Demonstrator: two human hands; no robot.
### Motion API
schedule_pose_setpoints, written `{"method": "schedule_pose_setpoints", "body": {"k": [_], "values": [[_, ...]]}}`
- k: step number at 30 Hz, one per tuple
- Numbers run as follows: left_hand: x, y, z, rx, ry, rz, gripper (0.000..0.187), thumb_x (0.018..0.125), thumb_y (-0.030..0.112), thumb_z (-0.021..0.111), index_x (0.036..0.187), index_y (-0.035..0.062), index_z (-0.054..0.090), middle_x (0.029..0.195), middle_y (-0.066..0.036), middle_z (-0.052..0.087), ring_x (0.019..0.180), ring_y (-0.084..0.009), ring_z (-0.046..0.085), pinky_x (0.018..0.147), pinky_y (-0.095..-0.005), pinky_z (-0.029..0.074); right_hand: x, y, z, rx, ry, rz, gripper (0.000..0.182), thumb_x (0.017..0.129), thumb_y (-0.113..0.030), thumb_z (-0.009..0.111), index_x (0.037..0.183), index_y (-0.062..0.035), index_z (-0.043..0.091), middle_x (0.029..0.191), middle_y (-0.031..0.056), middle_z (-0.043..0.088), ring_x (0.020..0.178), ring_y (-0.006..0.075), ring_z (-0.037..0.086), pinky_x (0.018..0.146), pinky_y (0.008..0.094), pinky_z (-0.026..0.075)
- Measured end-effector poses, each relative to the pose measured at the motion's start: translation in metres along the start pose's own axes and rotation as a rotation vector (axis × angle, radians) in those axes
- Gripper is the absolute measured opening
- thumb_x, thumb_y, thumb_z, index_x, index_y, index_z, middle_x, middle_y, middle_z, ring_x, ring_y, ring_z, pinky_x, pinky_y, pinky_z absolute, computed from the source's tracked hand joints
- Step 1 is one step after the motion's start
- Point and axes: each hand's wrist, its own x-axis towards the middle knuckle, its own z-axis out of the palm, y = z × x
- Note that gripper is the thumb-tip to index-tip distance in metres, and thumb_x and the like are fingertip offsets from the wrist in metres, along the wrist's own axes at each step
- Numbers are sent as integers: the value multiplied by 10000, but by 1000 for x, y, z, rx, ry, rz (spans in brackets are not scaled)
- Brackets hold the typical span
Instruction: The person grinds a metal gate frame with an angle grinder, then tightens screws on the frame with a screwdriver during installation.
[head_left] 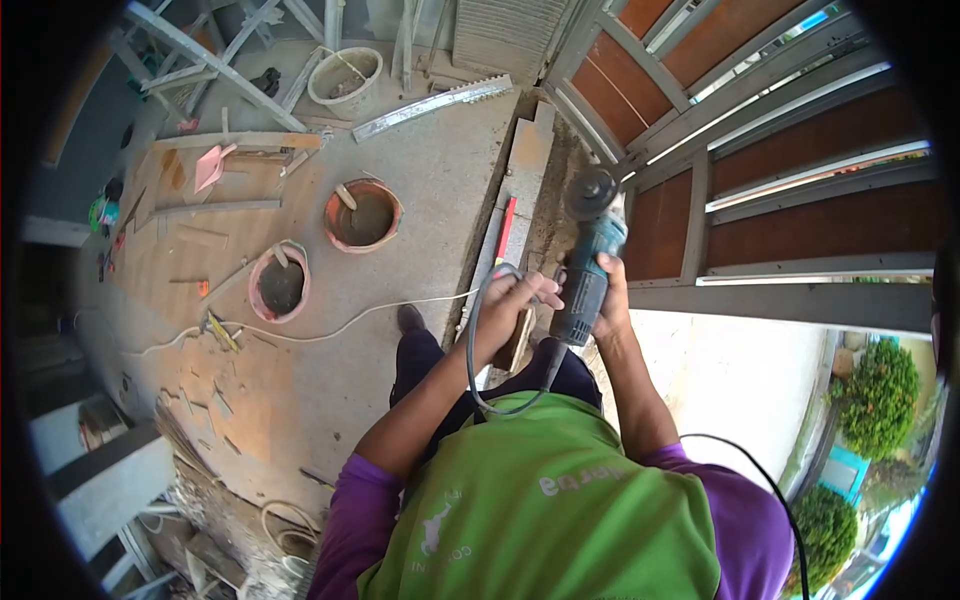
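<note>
- Orange buckets [363, 215], left of centre on concrete floor [420, 180], contents hard to make out.
- Left hand [515, 300], mid-frame, closed around grey cord [480, 350]; fingertips partly hidden.
- Teal angle grinder [590, 250], centre-right, disc edge lost against rubble.
- Right hand [612, 300] clamped on grinder body, palm out of sight.
- Brown gate panels [800, 190], upper right, cut off by lens rim.

I grip the blue angle grinder [585, 265] in my right hand [612, 300], its disc over the stone slab [520, 190] along the floor's edge by the metal gate [760, 150]. My left hand [515, 300] holds a loop of its grey cable [478, 370]. Two mortar buckets [362, 215] stand on the concrete floor [430, 180] beyond.
</note>
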Motion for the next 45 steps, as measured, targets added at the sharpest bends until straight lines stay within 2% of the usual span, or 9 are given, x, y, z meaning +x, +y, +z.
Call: {"method": "schedule_pose_setpoints", "body": {"k": [3,6,11,21,24,27,33,39,45], "values": [[-6,1,-26,14,-71,98,374,1005,261,649,1167,-75,681,1070,-164,752,1017,-184,698,967,-315,498,-32,12,42,-51,101,-187,646,804,-498,675,1182,20,596,887,151,680,752,273,692,714,384,594],[-11,-2,-59,477,-132,306,417,953,296,723,1210,-29,685,1116,-152,747,1021,-157,695,953,-278,497,-71,24,66,-101,280,-390,639,789,-449,693,1195,32,579,889,152,666,774,264,686,724,378,588],[-21,-28,-116,555,-402,-117,779,825,448,831,1409,12,557,730,5,583,661,-82,536,602,-276,453,-125,16,120,-150,313,-633,646,748,-423,738,1178,33,581,951,146,660,790,241,678,713,379,582],[-22,-35,-76,928,-550,224,1069,821,369,827,1593,-1,186,673,-87,623,613,-165,590,596,-322,476,-194,3,248,-166,47,-1027,633,811,-377,696,1225,80,555,1111,224,652,882,283,682,762,405,592],[-30,-44,-57,874,-545,77,1239,694,423,896,1587,-8,154,1154,-381,637,1070,-467,662,924,-450,532,-218,1,293,-128,-29,-1036,615,837,-361,681,1226,97,551,1123,243,649,888,293,684,750,417,602],[-45,-44,-39,852,-462,188,1263,675,415,911,1582,-21,148,1286,-404,568,1203,-486,595,1022,-440,487,-244,-9,340,-183,-64,-1075,600,864,-341,667,1244,103,533,1122,260,645,887,304,687,744,431,618],[-39,-65,-53,729,-613,302,972,750,363,863,1502,-29,388,1273,-353,610,1213,-395,623,995,-407,501,-276,-19,429,-300,-164,-1155,535,877,-350,671,1172,85,573,994,254,680,809,302,735,692,418,656],[-136,14,-91,798,-908,36,675,891,153,667,1524,108,438,1125,-130,715,761,-151,664,758,-304,534,-305,-24,510,-353,-397,-1057,635,879,-292,715,1277,119,439,1112,293,599,948,343,676,821,450,627],[-228,60,-168,436,-1263,-311,390,965,129,535,1350,86,579,778,-15,644,676,-74,605,654,-258,493,-330,60,642,-481,0,-1610,518,863,-332,723,1208,-2,524,839,146,629,633,249,651,577,347,584]]}}
